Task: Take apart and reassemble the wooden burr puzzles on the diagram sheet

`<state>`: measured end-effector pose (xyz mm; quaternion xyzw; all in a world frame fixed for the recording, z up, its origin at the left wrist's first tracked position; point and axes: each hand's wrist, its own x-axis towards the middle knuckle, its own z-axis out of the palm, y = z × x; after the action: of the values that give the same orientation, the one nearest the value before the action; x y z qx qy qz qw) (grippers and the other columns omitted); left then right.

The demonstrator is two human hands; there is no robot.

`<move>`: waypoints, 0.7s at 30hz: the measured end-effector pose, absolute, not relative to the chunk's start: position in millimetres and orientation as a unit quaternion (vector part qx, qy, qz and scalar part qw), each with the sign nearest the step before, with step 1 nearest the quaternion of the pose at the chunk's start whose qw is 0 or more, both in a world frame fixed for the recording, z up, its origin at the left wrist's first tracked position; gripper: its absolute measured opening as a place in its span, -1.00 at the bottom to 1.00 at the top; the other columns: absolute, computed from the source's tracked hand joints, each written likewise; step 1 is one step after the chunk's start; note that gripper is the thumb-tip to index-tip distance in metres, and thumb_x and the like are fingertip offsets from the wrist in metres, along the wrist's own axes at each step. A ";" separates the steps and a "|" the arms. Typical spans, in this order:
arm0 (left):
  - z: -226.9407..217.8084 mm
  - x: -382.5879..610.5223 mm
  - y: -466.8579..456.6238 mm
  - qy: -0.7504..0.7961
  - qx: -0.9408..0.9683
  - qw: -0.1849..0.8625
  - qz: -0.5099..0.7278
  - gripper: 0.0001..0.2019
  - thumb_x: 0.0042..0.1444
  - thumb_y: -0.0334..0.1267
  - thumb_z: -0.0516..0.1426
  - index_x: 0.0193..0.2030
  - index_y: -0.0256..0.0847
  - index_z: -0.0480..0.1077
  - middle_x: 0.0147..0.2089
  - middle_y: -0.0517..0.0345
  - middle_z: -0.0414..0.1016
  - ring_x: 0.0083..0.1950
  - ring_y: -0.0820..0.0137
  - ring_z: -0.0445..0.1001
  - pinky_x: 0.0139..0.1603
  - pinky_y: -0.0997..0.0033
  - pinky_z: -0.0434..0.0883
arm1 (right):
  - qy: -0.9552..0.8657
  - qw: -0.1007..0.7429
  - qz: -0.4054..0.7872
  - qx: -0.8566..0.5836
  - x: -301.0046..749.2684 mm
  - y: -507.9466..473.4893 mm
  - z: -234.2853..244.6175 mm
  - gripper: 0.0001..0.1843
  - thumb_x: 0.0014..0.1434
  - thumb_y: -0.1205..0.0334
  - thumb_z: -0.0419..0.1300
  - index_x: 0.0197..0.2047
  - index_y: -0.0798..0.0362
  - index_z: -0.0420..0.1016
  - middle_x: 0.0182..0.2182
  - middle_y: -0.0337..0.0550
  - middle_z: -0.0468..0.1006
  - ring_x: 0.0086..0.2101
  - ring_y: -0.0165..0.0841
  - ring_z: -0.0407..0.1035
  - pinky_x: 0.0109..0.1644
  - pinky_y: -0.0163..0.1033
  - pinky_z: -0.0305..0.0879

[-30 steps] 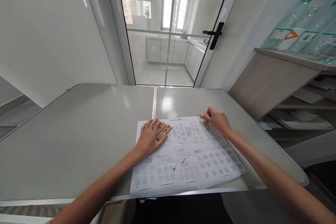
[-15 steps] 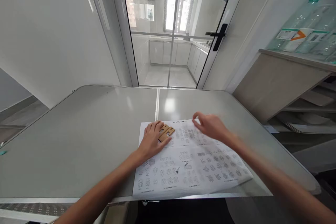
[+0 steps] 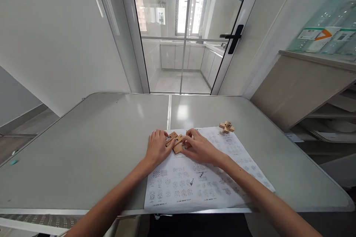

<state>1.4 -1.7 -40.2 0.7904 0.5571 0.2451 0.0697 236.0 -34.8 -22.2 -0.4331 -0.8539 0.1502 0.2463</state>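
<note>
Flat wooden puzzle pieces with cut notches (image 3: 178,149) lie on the printed sheet (image 3: 178,177), close together between my hands. My left hand (image 3: 158,147) rests at their left side, its thumb and fingers closed on the edge of one piece. From the right, my right hand (image 3: 201,148) pinches the right end of a piece, its fingertips bent and partly hiding it. Beyond my right hand, an interlocking wooden puzzle shaped like a cross (image 3: 226,127) sits at the sheet's far right corner.
The grey table (image 3: 83,155) has a metal seam running away from me. A glass door with a black handle (image 3: 233,39) stands past its far edge. On the right, a shelf unit (image 3: 308,85) carries clear plastic bottles (image 3: 314,33). A small teal scrap (image 3: 13,162) lies far left.
My right hand has moved left and toward me, from the sheet's far right part to the wooden pieces. The cross-shaped wooden puzzle is now visible. My left hand stays by the pieces.
</note>
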 end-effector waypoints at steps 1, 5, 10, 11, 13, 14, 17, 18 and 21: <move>-40.3 1.1 -1.5 0.558 0.791 0.071 0.242 -0.69 0.35 0.03 0.15 -0.12 -0.21 0.44 -0.06 -0.09 0.53 0.01 0.07 0.44 0.07 -0.02 0.36 | -0.852 0.246 0.167 -0.432 238.1 -34.4 -22.1 -0.82 0.31 0.14 0.33 -0.12 -0.02 0.44 -0.03 -0.01 0.40 -0.06 -0.17 0.37 -0.02 -0.09 0.41; -37.4 1.8 -2.9 0.530 0.801 0.101 0.260 -0.62 0.42 0.07 0.04 -0.22 -0.19 0.44 -0.13 -0.07 0.54 -0.05 0.09 0.43 0.05 -0.02 0.33 | -0.847 0.230 0.221 -0.426 245.1 -35.2 -21.3 -0.73 0.29 0.13 0.36 -0.29 -0.02 0.33 -0.13 -0.07 0.45 -0.15 -0.20 0.35 -0.06 -0.08 0.36; -20.7 5.3 -9.1 0.494 0.763 0.248 0.337 -0.57 0.47 0.15 -0.04 -0.19 -0.14 0.40 -0.28 0.10 0.51 -0.26 0.25 0.42 -0.19 0.24 0.32 | -0.806 0.262 0.320 -0.423 244.7 -44.1 -10.5 -0.68 0.44 0.04 0.18 -0.34 -0.04 0.30 -0.39 -0.19 0.50 -0.36 -0.28 0.34 -0.22 -0.15 0.23; -16.7 6.3 -10.7 0.486 0.741 0.301 0.352 -0.56 0.47 0.18 -0.04 -0.18 -0.14 0.38 -0.35 0.18 0.45 -0.35 0.32 0.38 -0.27 0.31 0.29 | -0.778 0.280 0.371 -0.423 243.4 -46.0 -6.9 -0.68 0.46 -0.01 0.14 -0.30 -0.04 0.31 -0.45 -0.23 0.50 -0.43 -0.31 0.33 -0.28 -0.18 0.22; -10.0 8.4 -13.5 0.456 0.699 0.405 0.374 -0.54 0.45 0.23 -0.05 -0.20 -0.13 0.31 -0.46 0.31 0.28 -0.47 0.41 0.24 -0.38 0.39 0.21 | -0.707 0.329 0.471 -0.412 240.2 -48.3 -0.1 -0.65 0.49 -0.12 0.10 -0.24 -0.06 0.31 -0.56 -0.34 0.43 -0.57 -0.39 0.22 -0.39 -0.23 0.14; -7.7 9.4 -14.7 0.438 0.680 0.449 0.379 -0.53 0.44 0.25 -0.05 -0.23 -0.13 0.27 -0.48 0.34 0.21 -0.49 0.44 0.18 -0.42 0.41 0.18 | -0.670 0.359 0.512 -0.401 238.5 -48.2 2.1 -0.62 0.49 -0.17 0.08 -0.23 -0.06 0.30 -0.61 -0.39 0.37 -0.61 -0.42 0.14 -0.44 -0.25 0.08; -4.5 11.0 -17.2 0.406 0.636 0.540 0.373 -0.52 0.42 0.27 -0.03 -0.26 -0.12 0.21 -0.45 0.33 0.13 -0.50 0.47 0.09 -0.49 0.44 0.11 | -0.565 0.442 0.601 -0.351 234.1 -43.2 0.9 -0.57 0.48 -0.23 0.08 -0.23 -0.04 0.33 -0.63 -0.43 0.20 -0.61 -0.45 -0.03 -0.50 -0.27 -0.06; -4.4 11.2 -17.7 0.401 0.625 0.560 0.366 -0.54 0.42 0.25 -0.03 -0.24 -0.13 0.23 -0.43 0.32 0.14 -0.50 0.48 0.07 -0.51 0.44 0.09 | -0.534 0.462 0.624 -0.336 233.1 -40.5 -2.3 -0.55 0.47 -0.25 0.09 -0.21 -0.03 0.36 -0.61 -0.42 0.18 -0.61 -0.46 -0.05 -0.50 -0.27 -0.09; -4.7 11.7 -18.5 0.374 0.598 0.615 0.353 -0.61 0.40 0.19 0.04 -0.06 -0.14 0.29 -0.37 0.31 0.18 -0.52 0.52 0.02 -0.55 0.47 0.04 | -0.449 0.491 0.675 -0.318 231.6 -33.2 -16.3 -0.49 0.40 -0.33 0.14 -0.11 -0.01 0.43 -0.54 -0.38 0.19 -0.60 -0.47 -0.08 -0.52 -0.27 -0.13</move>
<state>11.7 -18.5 -4.7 0.5978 0.3736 0.3526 0.6154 231.6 -33.2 -16.3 -0.3177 -0.4490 0.6754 0.4913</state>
